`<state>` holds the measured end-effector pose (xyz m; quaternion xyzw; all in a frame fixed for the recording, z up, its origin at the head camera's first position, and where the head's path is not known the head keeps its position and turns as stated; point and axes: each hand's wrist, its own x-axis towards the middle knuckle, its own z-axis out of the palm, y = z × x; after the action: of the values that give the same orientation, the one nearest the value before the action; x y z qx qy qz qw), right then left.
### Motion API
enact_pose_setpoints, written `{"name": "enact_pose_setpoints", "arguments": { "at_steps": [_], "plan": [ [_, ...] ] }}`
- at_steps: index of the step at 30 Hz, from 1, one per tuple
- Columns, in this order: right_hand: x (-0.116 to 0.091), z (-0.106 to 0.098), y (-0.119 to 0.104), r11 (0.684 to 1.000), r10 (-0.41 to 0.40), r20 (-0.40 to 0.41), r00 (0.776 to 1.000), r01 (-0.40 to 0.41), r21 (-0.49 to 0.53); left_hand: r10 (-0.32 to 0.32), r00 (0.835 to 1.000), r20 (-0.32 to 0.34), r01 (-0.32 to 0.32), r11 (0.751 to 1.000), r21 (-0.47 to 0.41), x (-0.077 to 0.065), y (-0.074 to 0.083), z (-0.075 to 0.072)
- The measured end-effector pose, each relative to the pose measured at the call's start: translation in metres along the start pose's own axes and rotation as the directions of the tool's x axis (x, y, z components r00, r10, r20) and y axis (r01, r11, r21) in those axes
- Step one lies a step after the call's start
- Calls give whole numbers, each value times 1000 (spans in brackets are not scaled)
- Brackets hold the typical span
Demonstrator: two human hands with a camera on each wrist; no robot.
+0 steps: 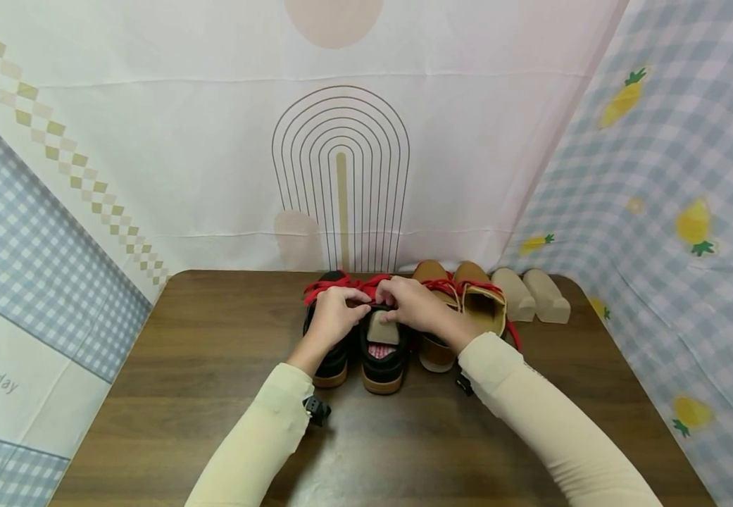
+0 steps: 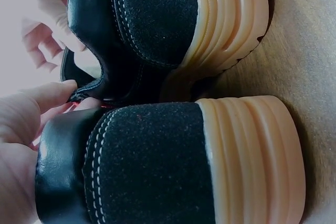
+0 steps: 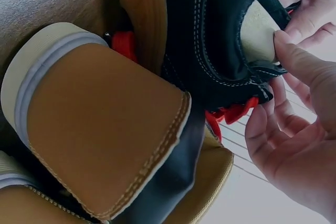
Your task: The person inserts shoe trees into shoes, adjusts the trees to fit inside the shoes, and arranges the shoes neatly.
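Two black shoes with red laces (image 1: pixel 324 287) and tan soles stand side by side. Inside the right black shoe (image 1: pixel 384 370) sits a beige shoe-shaped insert (image 1: pixel 384 328), behind which a pink patterned lining shows. My left hand (image 1: pixel 334 317) pinches the left edge of that shoe's opening, reaching over the left black shoe (image 2: pixel 152 166). At the opposite edge my right hand (image 3: pixel 310 114) pinches the front flap, its thumb by the insert and its other fingers outside near the laces. In the head view the hands partly hide the shoe's front.
Just right of the black pair stands a pair of brown shoes (image 1: pixel 430 271) with red laces, close to my right wrist. Beyond it lie two beige shoe-shaped inserts (image 1: pixel 546 296). The wooden table (image 1: pixel 214 366) ends at a white printed cloth (image 1: pixel 214 169) behind.
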<state>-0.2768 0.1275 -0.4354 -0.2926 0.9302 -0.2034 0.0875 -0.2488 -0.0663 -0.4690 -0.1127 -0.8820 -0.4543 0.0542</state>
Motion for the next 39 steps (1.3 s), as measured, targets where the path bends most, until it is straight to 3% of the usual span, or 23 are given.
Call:
{"name": "enact_pose_setpoints", "arguments": {
  "at_steps": [8,15,19,29,35,39],
  "plan": [
    [-4,3,-6,995,11,-32,999,-14,-102,9,1000,-5,-9,1000,17,1,1,0],
    [-7,11,-10,952,-61,-78,995,34,-304,8,1000,-2,-8,999,31,1,2,-1],
    [-9,14,-12,941,-60,-106,993,21,-337,16,1000,-4,-16,999,46,1,2,0],
    [-14,20,-7,960,29,-176,984,-76,-271,3,1000,5,-3,999,43,0,2,1],
    [-22,20,-4,988,3,-220,976,-37,-149,18,1000,19,-19,998,59,-1,5,-3],
    [-33,17,-4,998,-15,-285,958,-4,-65,40,999,8,-41,997,73,-6,9,-9]
  ]
}}
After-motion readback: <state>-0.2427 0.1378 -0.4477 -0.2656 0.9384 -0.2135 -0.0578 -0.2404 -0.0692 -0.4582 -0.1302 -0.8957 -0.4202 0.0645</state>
